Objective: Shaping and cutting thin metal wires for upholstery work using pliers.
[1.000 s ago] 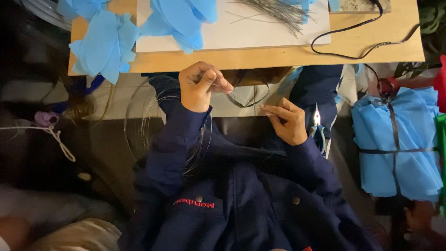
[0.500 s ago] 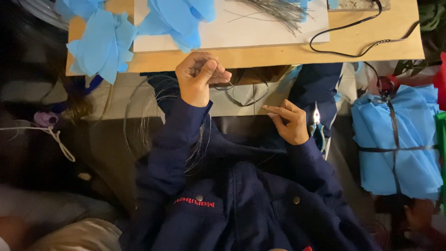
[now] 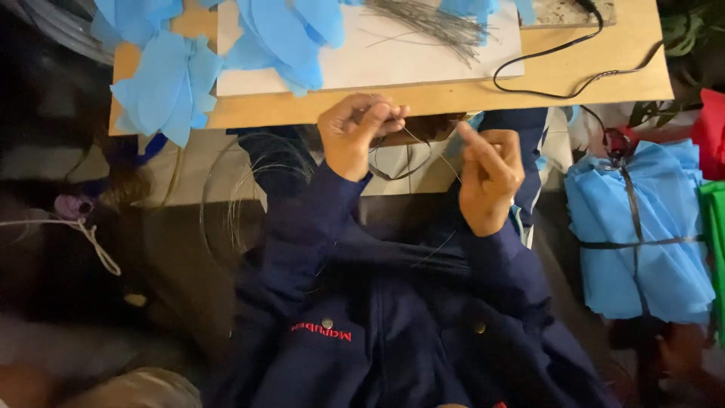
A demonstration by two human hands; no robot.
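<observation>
Wire [image 3: 434,155], thin, grey and springy, runs between both hands at the near edge of the wooden table [image 3: 604,68]: the left hand [image 3: 355,136] pinches one end in a clenched fingertip grip, the right hand [image 3: 489,177] at 3 o'clock pinches the other. At 12 o'clock lie loose cut wires [image 3: 434,23] on a white board [image 3: 423,60] beside blue fabric petals [image 3: 283,34]. At 3 o'clock, a tied bundle of blue sheets [image 3: 642,227].

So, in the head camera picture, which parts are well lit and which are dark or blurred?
Head view: the wooden board and blue fabric pieces are brightly lit; the left hand and right hand are clear, slightly soft; the thin wire is barely visible; the lower left is dark and blurred.
</observation>
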